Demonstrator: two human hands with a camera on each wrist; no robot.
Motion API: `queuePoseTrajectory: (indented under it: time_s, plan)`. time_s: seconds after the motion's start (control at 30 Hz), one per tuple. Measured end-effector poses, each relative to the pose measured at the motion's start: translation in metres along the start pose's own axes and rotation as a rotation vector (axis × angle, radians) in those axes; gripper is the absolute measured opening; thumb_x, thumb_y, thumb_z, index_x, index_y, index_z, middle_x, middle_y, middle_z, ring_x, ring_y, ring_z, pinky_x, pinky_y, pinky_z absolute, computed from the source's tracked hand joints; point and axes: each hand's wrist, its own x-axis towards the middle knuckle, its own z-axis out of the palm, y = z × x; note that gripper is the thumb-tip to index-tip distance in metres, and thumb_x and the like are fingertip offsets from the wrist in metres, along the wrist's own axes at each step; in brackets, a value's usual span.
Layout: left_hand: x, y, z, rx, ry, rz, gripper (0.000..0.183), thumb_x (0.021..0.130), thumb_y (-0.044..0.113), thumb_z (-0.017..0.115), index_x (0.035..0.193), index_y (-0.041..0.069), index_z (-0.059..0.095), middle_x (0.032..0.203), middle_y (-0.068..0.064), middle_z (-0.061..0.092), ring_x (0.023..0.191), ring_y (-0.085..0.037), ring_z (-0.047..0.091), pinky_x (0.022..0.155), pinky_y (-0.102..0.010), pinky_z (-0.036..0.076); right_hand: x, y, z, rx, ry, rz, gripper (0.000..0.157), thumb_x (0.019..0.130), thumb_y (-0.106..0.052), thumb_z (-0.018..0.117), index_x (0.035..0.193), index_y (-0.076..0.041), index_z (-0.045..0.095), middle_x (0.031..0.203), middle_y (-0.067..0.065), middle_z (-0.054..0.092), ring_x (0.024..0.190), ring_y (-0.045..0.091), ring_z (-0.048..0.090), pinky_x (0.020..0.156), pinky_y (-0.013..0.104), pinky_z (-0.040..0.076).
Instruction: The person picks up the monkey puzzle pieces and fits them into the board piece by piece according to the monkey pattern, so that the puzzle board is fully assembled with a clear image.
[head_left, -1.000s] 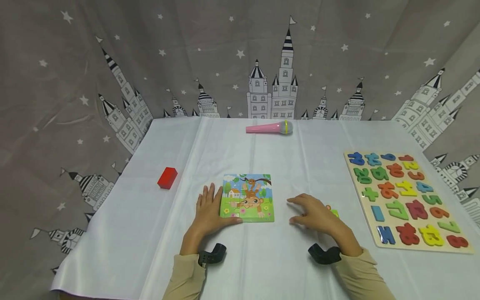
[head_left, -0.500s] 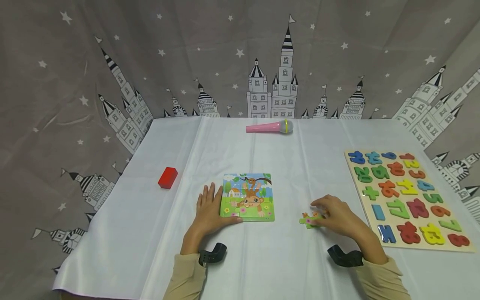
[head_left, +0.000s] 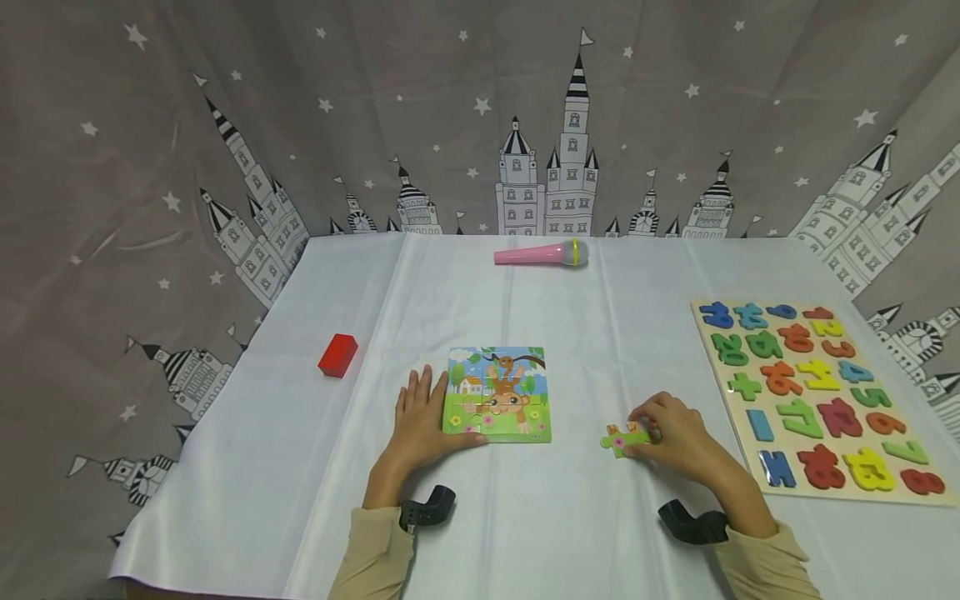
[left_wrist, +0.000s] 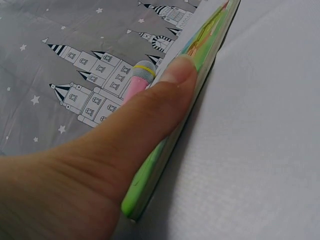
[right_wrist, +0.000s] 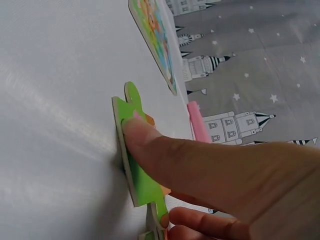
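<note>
A square monkey jigsaw puzzle (head_left: pixel 498 396) lies on the white-covered table, in front of the person. The left hand (head_left: pixel 420 421) rests along its left side, fingers straight; in the left wrist view the thumb (left_wrist: pixel 170 82) lies on the puzzle's near edge. To the right, the right hand (head_left: pixel 672 433) pinches a green jigsaw piece (head_left: pixel 618 442) with a pink flower and orange bits. In the right wrist view the thumb presses on the face of this green jigsaw piece (right_wrist: pixel 145 187), and part of another piece (right_wrist: pixel 146 236) shows below it.
A wooden board (head_left: pixel 806 493) with raised coloured letters and numbers lies at the right. The pink toy microphone (head_left: pixel 532 255) is near the back edge, a red block (head_left: pixel 338 356) at the left. Behind the table hangs a grey castle-print curtain (head_left: pixel 420 100).
The right hand has moved right, away from the puzzle, and its fingers have closed on a jigsaw piece, which it barely moves over the last half second. The left hand stays put.
</note>
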Motion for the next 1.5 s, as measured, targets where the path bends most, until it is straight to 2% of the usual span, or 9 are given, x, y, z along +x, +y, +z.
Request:
queuePoseTrajectory:
  time_s: [0.4,0.5,0.63,0.73,0.93,1.1,1.2,1.3,1.5]
  plan:
    - [0.0,0.0,0.002,0.001,-0.016,-0.009,0.114,0.061,0.058,0.073,0.145,0.006,0.016,0.153,-0.017,0.0,0.141,-0.035,-0.008,0.114,-0.051,-0.001,-0.003,0.004,0.004,0.053,0.045,0.009,0.037,0.065,-0.022,0.079,0.093,-0.006,0.062,0.094,0.009,0.056,0.083,0.02,0.051,0.074,0.039,0.031]
    - [-0.001,0.0,0.002,0.005,-0.013,-0.013,0.113,0.061,0.057,0.073,0.145,0.007,0.016,0.153,-0.017,0.001,0.141,-0.035,-0.007,0.114,-0.051,-0.001,-0.002,0.006,0.004,0.086,0.058,0.0,0.035,0.066,-0.019,0.079,0.092,-0.007,0.059,0.09,0.006,0.057,0.08,0.017,0.051,0.072,0.036,0.03]
    - [-0.001,0.0,0.002,0.001,-0.003,-0.008,0.113,0.061,0.057,0.074,0.145,0.006,0.017,0.153,-0.018,0.001,0.141,-0.036,-0.006,0.114,-0.051,-0.001,-0.001,0.005,0.003,0.149,0.036,0.001,0.034,0.069,-0.019,0.078,0.092,-0.007,0.057,0.086,0.003,0.06,0.079,0.014,0.055,0.073,0.031,0.041]
    - [-0.001,0.0,0.002,-0.001,-0.006,-0.008,0.113,0.062,0.057,0.074,0.145,0.006,0.017,0.153,-0.018,0.001,0.141,-0.035,-0.007,0.113,-0.052,-0.001,-0.001,0.004,0.002,0.199,0.013,-0.003,0.033,0.07,-0.018,0.077,0.093,-0.008,0.056,0.086,0.002,0.064,0.08,0.014,0.059,0.068,0.031,0.05]
    - [-0.001,0.0,0.002,0.01,-0.03,-0.02,0.114,0.063,0.058,0.073,0.146,0.008,0.013,0.153,-0.016,-0.002,0.141,-0.033,-0.01,0.114,-0.051,-0.004,-0.002,0.002,0.002,0.247,-0.02,-0.028,0.024,0.074,-0.011,0.073,0.091,-0.01,0.056,0.084,0.0,0.067,0.079,0.012,0.061,0.069,0.027,0.051]
    - [-0.001,-0.001,0.002,0.007,-0.026,-0.012,0.115,0.062,0.059,0.072,0.146,0.007,0.013,0.153,-0.016,-0.002,0.141,-0.034,-0.01,0.113,-0.052,-0.004,-0.004,-0.002,0.004,0.286,-0.041,-0.046,0.031,0.076,-0.006,0.069,0.105,-0.01,0.059,0.083,0.0,0.067,0.076,0.009,0.06,0.067,0.024,0.05]
    - [-0.001,-0.001,0.002,0.007,-0.008,-0.001,0.114,0.062,0.058,0.073,0.145,0.006,0.016,0.153,-0.018,0.001,0.141,-0.035,-0.007,0.113,-0.053,-0.001,-0.004,-0.005,0.006,0.313,-0.022,-0.103,0.035,0.077,-0.006,0.068,0.111,-0.012,0.06,0.081,-0.002,0.065,0.07,0.003,0.054,0.062,0.02,0.047]
    - [-0.001,-0.001,0.003,0.008,0.006,0.004,0.113,0.061,0.057,0.074,0.145,0.005,0.018,0.153,-0.019,0.003,0.141,-0.036,-0.005,0.113,-0.053,0.0,-0.002,-0.007,0.01,0.353,-0.002,-0.169,0.029,0.079,-0.006,0.066,0.108,-0.013,0.064,0.085,-0.002,0.067,0.068,0.0,0.049,0.059,0.018,0.043]
    - [0.0,-0.001,0.003,0.013,0.006,-0.001,0.113,0.062,0.056,0.074,0.145,0.005,0.018,0.153,-0.019,0.001,0.141,-0.036,-0.006,0.113,-0.053,0.0,0.004,-0.011,0.016,0.414,0.022,-0.301,0.023,0.084,-0.002,0.059,0.102,-0.014,0.067,0.099,-0.001,0.068,0.084,0.001,0.056,0.069,0.018,0.046]
